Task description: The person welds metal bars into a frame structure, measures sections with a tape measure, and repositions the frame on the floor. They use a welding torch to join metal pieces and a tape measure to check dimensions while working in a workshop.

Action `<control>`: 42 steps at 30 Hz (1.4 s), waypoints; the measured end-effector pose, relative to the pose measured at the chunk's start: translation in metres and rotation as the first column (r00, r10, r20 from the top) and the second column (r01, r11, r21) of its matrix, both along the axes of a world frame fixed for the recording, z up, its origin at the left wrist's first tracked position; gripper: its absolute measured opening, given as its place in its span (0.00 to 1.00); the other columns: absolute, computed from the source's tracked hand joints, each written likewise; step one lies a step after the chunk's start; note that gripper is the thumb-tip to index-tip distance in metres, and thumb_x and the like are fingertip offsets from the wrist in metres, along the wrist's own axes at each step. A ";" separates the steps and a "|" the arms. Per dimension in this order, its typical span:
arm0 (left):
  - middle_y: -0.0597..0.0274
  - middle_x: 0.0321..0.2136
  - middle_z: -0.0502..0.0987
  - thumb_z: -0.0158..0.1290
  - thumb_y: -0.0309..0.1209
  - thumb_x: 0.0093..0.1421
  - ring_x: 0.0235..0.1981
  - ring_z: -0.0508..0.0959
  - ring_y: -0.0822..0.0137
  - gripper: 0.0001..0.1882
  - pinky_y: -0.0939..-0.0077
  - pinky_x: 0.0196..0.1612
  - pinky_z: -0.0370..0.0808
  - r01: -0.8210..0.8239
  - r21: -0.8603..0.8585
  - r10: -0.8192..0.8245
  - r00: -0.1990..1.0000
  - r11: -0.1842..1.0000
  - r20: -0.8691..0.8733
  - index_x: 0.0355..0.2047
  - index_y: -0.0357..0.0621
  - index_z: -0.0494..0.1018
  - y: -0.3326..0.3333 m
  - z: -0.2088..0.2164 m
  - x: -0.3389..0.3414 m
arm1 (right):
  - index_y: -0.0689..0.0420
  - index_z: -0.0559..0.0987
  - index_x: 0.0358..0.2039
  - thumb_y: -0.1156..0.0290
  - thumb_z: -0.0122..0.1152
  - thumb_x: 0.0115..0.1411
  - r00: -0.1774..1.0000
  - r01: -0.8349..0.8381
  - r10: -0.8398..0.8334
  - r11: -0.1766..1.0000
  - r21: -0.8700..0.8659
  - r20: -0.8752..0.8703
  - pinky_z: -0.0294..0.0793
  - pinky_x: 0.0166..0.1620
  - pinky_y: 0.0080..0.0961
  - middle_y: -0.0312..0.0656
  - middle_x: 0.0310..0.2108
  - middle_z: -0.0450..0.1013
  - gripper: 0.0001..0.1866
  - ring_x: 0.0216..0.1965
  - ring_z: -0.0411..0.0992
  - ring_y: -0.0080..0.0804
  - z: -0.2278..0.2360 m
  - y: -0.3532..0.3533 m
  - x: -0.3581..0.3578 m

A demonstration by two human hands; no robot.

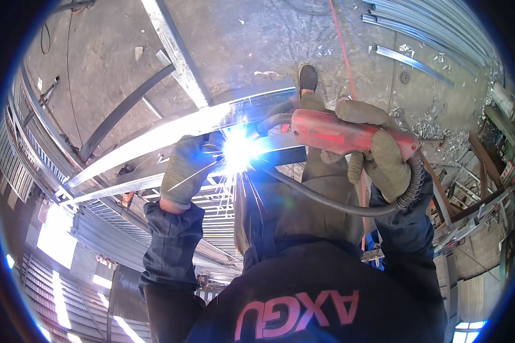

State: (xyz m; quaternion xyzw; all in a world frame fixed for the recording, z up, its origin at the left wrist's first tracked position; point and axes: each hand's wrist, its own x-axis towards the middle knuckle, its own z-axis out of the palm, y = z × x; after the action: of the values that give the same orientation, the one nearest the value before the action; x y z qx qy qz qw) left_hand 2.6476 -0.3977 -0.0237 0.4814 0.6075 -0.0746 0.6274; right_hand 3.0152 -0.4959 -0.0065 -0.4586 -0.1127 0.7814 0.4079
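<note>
Torch in right hand (curled)

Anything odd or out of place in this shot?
Yes: metal scraps lie strewn on the floor, above and right of the red torch, and one strip lies apart from the long metal lengths. Both look untidy.

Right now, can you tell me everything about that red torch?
The red torch has a scuffed, plastic-looking handle, held nearly crosswise. The gloved right hand grips it. Its dark curved neck points left toward blue-white glare, which hides the tip. At the other end, a ribbed sleeve meets a grey cable.
</note>
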 end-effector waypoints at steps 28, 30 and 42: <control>0.51 0.32 0.84 0.61 0.30 0.71 0.33 0.84 0.56 0.06 0.59 0.39 0.79 0.115 0.025 -0.114 0.992 0.993 -0.063 0.40 0.41 0.83 0.011 0.004 0.012 | 0.70 0.69 0.70 0.52 0.62 0.76 0.990 -0.084 0.087 0.996 -0.028 0.110 0.82 0.39 0.25 0.54 0.61 0.78 0.36 0.46 0.82 0.33 0.020 0.027 0.000; 0.50 0.26 0.82 0.55 0.42 0.78 0.28 0.83 0.57 0.19 0.60 0.36 0.77 0.192 0.221 -0.204 0.978 0.956 0.034 0.38 0.38 0.82 0.011 0.009 0.016 | 0.70 0.69 0.70 0.50 0.62 0.75 0.991 -0.086 0.090 0.995 -0.048 0.103 0.82 0.38 0.25 0.53 0.59 0.79 0.37 0.43 0.82 0.30 0.022 0.030 0.003; 0.53 0.23 0.81 0.53 0.52 0.78 0.25 0.81 0.62 0.28 0.62 0.35 0.77 0.123 0.112 -0.118 0.992 0.986 -0.048 0.35 0.37 0.83 0.012 0.012 0.017 | 0.69 0.65 0.73 0.68 0.64 0.75 0.965 0.229 -0.258 0.911 -0.342 -0.040 0.86 0.48 0.34 0.52 0.65 0.75 0.33 0.54 0.80 0.38 0.002 -0.047 0.018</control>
State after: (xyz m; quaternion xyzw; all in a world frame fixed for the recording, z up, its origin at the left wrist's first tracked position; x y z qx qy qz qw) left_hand 2.6641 -0.3857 -0.0113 0.5510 0.5934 -0.0875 0.5802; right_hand 3.0336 -0.5424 -0.0045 -0.4984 0.0969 0.7508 0.4226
